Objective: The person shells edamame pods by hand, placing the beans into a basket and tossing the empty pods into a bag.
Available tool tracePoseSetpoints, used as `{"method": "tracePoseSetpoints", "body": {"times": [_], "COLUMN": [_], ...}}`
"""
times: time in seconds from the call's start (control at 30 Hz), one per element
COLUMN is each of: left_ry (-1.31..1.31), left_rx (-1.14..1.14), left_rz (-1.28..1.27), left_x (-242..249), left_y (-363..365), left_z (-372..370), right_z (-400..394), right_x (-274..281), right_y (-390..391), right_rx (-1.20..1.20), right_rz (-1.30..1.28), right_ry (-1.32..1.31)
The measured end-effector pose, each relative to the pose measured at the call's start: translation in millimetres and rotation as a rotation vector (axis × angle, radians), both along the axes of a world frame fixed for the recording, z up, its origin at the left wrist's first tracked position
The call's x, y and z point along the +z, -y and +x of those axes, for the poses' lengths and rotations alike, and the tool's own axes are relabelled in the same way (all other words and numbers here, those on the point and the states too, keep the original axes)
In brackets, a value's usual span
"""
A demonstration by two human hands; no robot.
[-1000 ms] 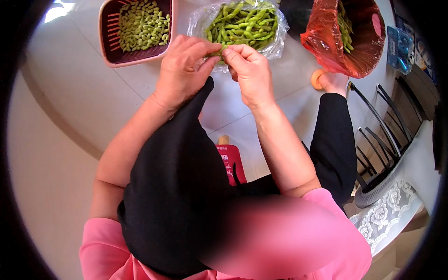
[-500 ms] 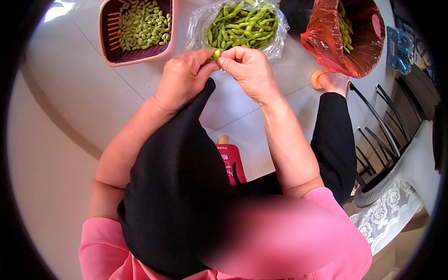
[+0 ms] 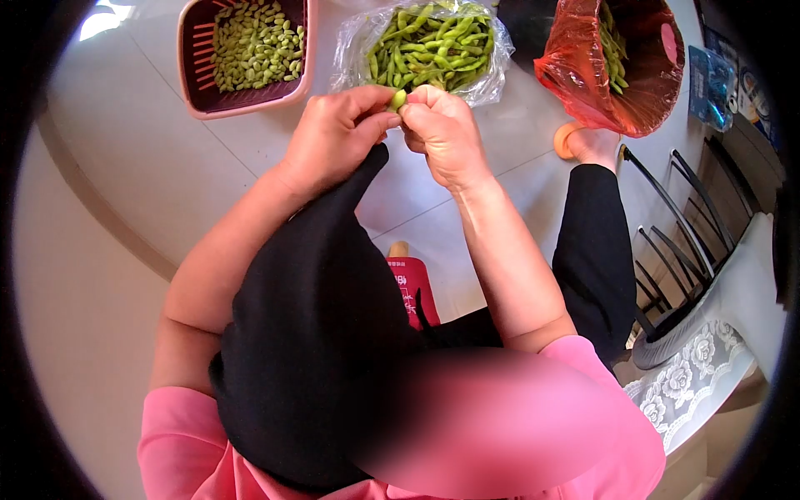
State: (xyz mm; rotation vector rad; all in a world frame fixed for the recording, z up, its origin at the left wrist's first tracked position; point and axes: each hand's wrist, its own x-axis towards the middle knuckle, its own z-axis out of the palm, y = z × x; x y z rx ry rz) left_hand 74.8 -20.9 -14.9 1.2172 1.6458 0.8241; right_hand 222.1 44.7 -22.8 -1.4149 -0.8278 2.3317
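Note:
A small green bean pod [image 3: 398,101] is pinched between the fingertips of both hands. My left hand [image 3: 335,137] closes on its left side, thumb and index finger together. On the pod's right side, my right hand [image 3: 447,136] has its fingers curled and thumb pressed in. Just beyond the hands, many green pods [image 3: 433,46] lie in a clear plastic bag [image 3: 350,62]. Shelled beans [image 3: 257,50] fill much of a pink basket [image 3: 308,50] at the upper left.
A red plastic bag [image 3: 575,75] with some pods inside stands at the upper right, near a foot in an orange slipper [image 3: 566,140]. Black metal rods [image 3: 675,208] and white lace cloth [image 3: 700,362] are on the right. A red object [image 3: 412,287] shows below the hands.
My right hand has turned and its fingers have curled in more. The pod between the hands has shifted slightly to the right, and more of it shows.

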Motion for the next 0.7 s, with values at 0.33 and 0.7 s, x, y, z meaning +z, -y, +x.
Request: {"method": "tracePoseSetpoints", "body": {"times": [0.33, 0.7], "left_ry": [0.901, 0.519], "left_rx": [0.26, 0.152], "left_rz": [-0.357, -0.147], "left_x": [-7.9, -17.0], "left_y": [6.5, 7.2], "left_z": [0.9, 8.3], "right_z": [9.1, 0.6], "right_x": [1.5, 5.9], "right_y": [-24.7, -4.5], "right_rx": [0.245, 0.213], "right_rz": [-0.126, 0.157], "right_ry": [-0.04, 0.139]}}
